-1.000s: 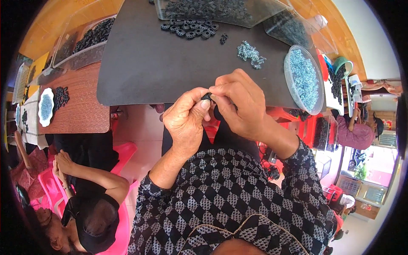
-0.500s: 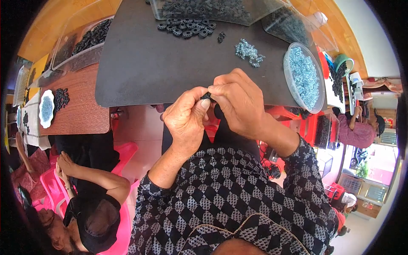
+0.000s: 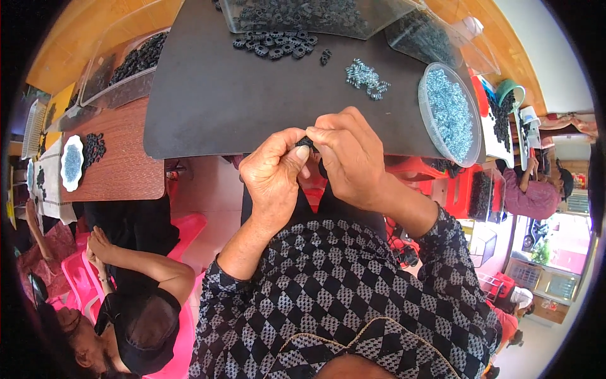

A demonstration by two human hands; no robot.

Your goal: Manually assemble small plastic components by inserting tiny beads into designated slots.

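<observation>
Just past the near edge of the dark table [image 3: 208, 107], my two hands meet in front of my body. A small black plastic part [image 3: 305, 142] is pinched between the thumb and fingers of my left hand [image 3: 271, 174]. My right hand [image 3: 350, 155] is closed, its thumb and forefinger pressed together at the part's upper end. Whatever its fingertips hold is too small to make out. On the table ahead lie a group of black plastic parts [image 3: 276, 44], one single black part [image 3: 326, 57] and a small pile of metal springs [image 3: 366, 79].
A round clear tub [image 3: 421, 104] full of springs stands at the table's right edge. Clear bins [image 3: 379, 28] of black parts line the far side. At the left is a brown table [image 3: 126, 158] with a white dish [image 3: 65, 180]; a co-worker [image 3: 151, 278] sits beside it.
Both hands stay together on the black part, with my right hand shifted very slightly. The whole view has moved a little; nothing is let go or picked up.
</observation>
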